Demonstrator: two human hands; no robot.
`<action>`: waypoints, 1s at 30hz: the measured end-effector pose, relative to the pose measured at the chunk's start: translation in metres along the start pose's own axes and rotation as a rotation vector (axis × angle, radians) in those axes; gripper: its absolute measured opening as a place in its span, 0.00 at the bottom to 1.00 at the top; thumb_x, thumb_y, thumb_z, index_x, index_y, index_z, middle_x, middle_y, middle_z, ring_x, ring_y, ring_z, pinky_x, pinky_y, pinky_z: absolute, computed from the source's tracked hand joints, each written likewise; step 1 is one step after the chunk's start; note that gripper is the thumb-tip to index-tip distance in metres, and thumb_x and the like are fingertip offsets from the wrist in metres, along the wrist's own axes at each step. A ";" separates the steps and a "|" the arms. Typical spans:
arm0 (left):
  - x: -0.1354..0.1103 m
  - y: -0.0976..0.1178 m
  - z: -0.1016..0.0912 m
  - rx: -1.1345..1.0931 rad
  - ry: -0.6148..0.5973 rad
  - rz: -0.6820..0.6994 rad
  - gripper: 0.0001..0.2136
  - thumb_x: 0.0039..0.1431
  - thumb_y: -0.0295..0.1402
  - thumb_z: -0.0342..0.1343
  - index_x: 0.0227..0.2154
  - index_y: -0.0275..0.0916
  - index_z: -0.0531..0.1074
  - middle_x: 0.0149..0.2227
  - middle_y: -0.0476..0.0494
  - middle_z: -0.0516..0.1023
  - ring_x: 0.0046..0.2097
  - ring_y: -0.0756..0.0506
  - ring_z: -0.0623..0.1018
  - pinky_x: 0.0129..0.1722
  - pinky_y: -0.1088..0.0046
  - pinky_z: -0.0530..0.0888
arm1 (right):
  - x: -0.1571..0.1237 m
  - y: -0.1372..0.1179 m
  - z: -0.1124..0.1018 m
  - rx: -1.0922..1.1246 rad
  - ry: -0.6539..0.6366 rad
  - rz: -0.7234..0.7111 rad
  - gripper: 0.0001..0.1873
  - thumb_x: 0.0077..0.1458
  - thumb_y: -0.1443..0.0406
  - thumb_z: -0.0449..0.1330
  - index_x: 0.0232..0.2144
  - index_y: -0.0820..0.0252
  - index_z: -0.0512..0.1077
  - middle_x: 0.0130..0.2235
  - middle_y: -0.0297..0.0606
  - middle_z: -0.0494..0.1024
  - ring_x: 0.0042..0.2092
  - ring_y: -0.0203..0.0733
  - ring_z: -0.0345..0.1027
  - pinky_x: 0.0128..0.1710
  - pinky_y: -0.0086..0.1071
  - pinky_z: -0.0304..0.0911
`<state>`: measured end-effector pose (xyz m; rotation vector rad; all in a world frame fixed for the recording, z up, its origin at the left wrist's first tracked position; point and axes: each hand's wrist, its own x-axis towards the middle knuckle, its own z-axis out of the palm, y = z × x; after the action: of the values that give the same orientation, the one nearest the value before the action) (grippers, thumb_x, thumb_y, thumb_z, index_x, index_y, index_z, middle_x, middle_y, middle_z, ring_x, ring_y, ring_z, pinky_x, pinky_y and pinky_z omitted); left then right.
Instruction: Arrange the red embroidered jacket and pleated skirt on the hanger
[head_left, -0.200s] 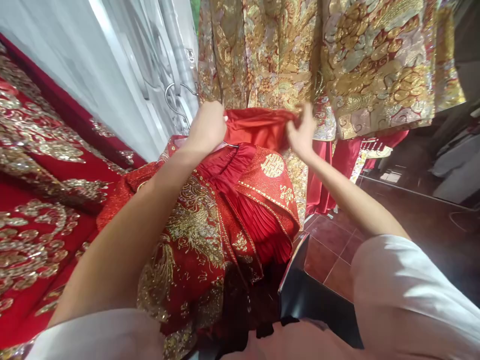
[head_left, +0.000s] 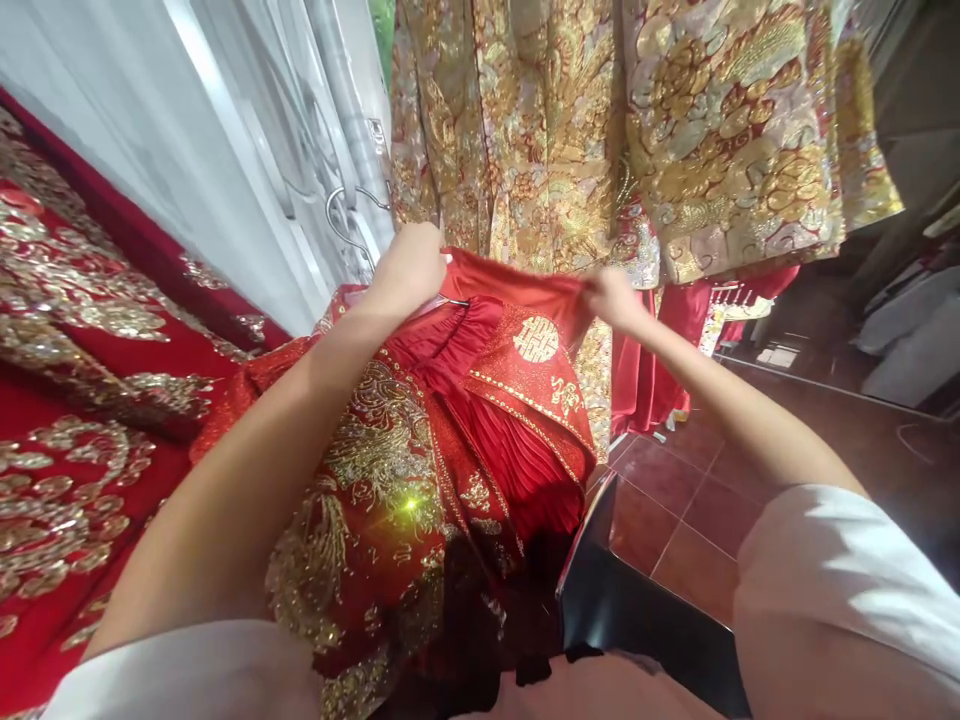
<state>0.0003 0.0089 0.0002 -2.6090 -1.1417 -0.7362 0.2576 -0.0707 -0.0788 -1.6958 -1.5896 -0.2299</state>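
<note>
Both arms reach out from white sleeves toward a red skirt (head_left: pixel 480 420) heaped in front of the person, its pleated satin falling down the middle and its side panels thick with gold embroidery. The left hand (head_left: pixel 409 270) is closed into a fist on the left end of the skirt's plain red waistband (head_left: pixel 517 285), knuckles up, right beside a thin metal hanger bar (head_left: pixel 450 300) that peeks out under it. The right hand (head_left: pixel 611 298) is pinched tight on the right end of the same waistband, fingers curled into the cloth, so the band runs between the two hands in a shallow sag. Just below the band a red flap with a round gold double-happiness emblem (head_left: pixel 535 339) lies on top of the pleats.

Behind the hands, on the far side, gold brocade garments (head_left: pixel 675 130) hang in a row, their hems reaching down close to the waistband. To the left stands a white window frame (head_left: pixel 247 170) with a metal hook (head_left: pixel 341 215) near the left hand. Further left lies more red cloth with gold beadwork (head_left: pixel 75 400). Dark red floor tiles (head_left: pixel 675 500) show on the right, and a black object (head_left: pixel 630 610) sits near the person's right sleeve.
</note>
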 end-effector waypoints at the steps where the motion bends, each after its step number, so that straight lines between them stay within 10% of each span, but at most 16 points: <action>1: -0.001 0.001 -0.001 0.000 0.017 -0.006 0.16 0.62 0.35 0.42 0.39 0.36 0.74 0.34 0.39 0.76 0.41 0.42 0.73 0.42 0.64 0.68 | -0.002 0.003 -0.005 0.000 0.092 0.012 0.06 0.49 0.70 0.50 0.25 0.60 0.66 0.25 0.38 0.66 0.34 0.42 0.62 0.37 0.35 0.59; 3: -0.003 0.004 -0.002 0.012 0.070 -0.056 0.15 0.61 0.33 0.42 0.37 0.36 0.75 0.33 0.41 0.76 0.40 0.44 0.73 0.42 0.65 0.68 | -0.006 0.010 -0.013 0.040 0.211 0.073 0.08 0.54 0.67 0.48 0.27 0.59 0.66 0.26 0.38 0.66 0.35 0.43 0.62 0.36 0.36 0.60; 7: -0.005 0.006 -0.005 0.005 0.013 -0.006 0.13 0.61 0.33 0.45 0.35 0.36 0.74 0.32 0.43 0.76 0.40 0.45 0.72 0.43 0.66 0.68 | -0.016 0.021 -0.027 0.129 0.014 0.174 0.11 0.55 0.60 0.52 0.24 0.59 0.65 0.21 0.35 0.62 0.28 0.41 0.60 0.29 0.35 0.61; 10: -0.007 0.006 -0.008 0.031 -0.059 0.057 0.13 0.61 0.32 0.44 0.35 0.35 0.74 0.33 0.43 0.76 0.38 0.46 0.72 0.44 0.66 0.69 | -0.019 0.025 -0.035 -0.009 0.241 0.087 0.13 0.58 0.60 0.49 0.25 0.58 0.65 0.24 0.37 0.65 0.31 0.42 0.62 0.32 0.37 0.62; 14: -0.024 0.028 -0.004 0.072 0.247 0.184 0.17 0.63 0.28 0.39 0.49 0.31 0.68 0.48 0.36 0.73 0.50 0.41 0.70 0.52 0.62 0.67 | -0.025 0.034 -0.038 -0.293 0.157 -0.058 0.09 0.57 0.62 0.50 0.28 0.59 0.65 0.28 0.41 0.70 0.35 0.45 0.65 0.38 0.38 0.61; 21: -0.073 0.094 0.065 0.122 0.125 0.502 0.22 0.61 0.28 0.44 0.59 0.44 0.63 0.60 0.41 0.66 0.62 0.38 0.62 0.60 0.54 0.60 | -0.043 0.061 -0.044 -0.521 -0.046 -0.063 0.06 0.55 0.63 0.55 0.31 0.60 0.66 0.27 0.40 0.71 0.33 0.43 0.67 0.36 0.35 0.59; 30: -0.061 0.067 0.112 -0.027 -0.152 0.176 0.26 0.65 0.25 0.30 0.65 0.33 0.48 0.63 0.35 0.59 0.65 0.39 0.55 0.63 0.54 0.53 | -0.085 -0.054 -0.103 -0.474 0.141 -0.109 0.11 0.57 0.58 0.50 0.27 0.56 0.65 0.27 0.42 0.69 0.32 0.47 0.67 0.33 0.38 0.59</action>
<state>0.0548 -0.0339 -0.1263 -2.7836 -0.9287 -0.5297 0.2297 -0.2065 -0.0387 -1.8900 -1.6061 -0.8177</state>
